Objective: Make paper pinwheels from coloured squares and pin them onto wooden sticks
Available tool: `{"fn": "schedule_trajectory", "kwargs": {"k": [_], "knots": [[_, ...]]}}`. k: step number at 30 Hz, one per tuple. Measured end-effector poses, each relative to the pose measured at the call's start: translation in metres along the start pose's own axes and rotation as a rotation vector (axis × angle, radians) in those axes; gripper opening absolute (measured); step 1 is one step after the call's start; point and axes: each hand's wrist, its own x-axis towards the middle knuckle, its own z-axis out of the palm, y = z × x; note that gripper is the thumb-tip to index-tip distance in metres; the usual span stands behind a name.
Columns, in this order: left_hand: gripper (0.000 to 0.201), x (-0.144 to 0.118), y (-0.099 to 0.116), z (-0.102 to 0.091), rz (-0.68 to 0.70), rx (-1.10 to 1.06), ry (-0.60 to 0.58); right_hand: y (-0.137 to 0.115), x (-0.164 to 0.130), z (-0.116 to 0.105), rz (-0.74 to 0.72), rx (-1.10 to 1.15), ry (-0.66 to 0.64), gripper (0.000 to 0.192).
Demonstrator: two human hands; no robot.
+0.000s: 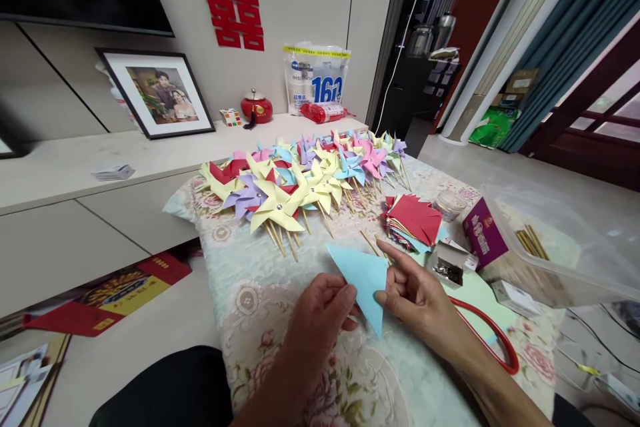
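A light blue sheet of paper (pixel 365 280), folded into a triangle, is held up over the flowered tablecloth. My left hand (pixel 325 310) pinches its left edge between thumb and fingers. On the right edge, the thumb of my right hand (pixel 413 287) presses the paper against the fingers behind it, while the index finger stretches along the top. Beyond my hands lie many finished paper pinwheels (pixel 280 207) on wooden sticks. Near my right hand are a stack of cut paper squares (pixel 415 217), red on top, and a small open box of metal fasteners (pixel 447 270).
A clear plastic bin (pixel 550 280) with wooden sticks stands at the right. A red loop handle (pixel 493 323) lies by my right forearm, over pale green paper (pixel 480 300). Behind the table, a white cabinet (pixel 165 153) carries a framed photo (pixel 155 93) and a red pot (pixel 257 109).
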Motion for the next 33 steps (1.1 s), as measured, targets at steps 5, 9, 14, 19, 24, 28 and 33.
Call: {"fn": "schedule_trajectory", "kwargs": {"k": [5,9,14,19,24,28,33], "knots": [[0.026,0.009,-0.001,0.005,0.001,-0.058,-0.029,0.0,-0.001,-0.004,0.042,-0.097,-0.05,0.065],[0.024,0.01,-0.001,0.006,0.023,0.059,-0.058,-0.003,0.0,-0.01,0.032,-0.099,-0.021,0.044],[0.02,0.012,-0.007,0.007,0.099,0.126,-0.095,0.0,0.003,-0.012,0.038,-0.086,-0.029,0.029],[0.015,0.013,-0.003,0.009,0.093,0.044,-0.074,0.005,0.004,-0.012,0.049,-0.105,0.013,0.032],[0.016,0.012,-0.002,0.009,0.027,-0.061,-0.026,0.005,0.005,-0.011,0.033,-0.125,0.012,0.024],[0.02,0.013,-0.005,0.009,-0.023,-0.133,-0.01,0.004,0.004,-0.011,0.047,-0.101,0.048,0.023],[0.015,0.01,0.0,0.011,-0.088,-0.23,-0.01,0.004,0.004,-0.012,0.088,-0.002,0.05,0.018]]}}
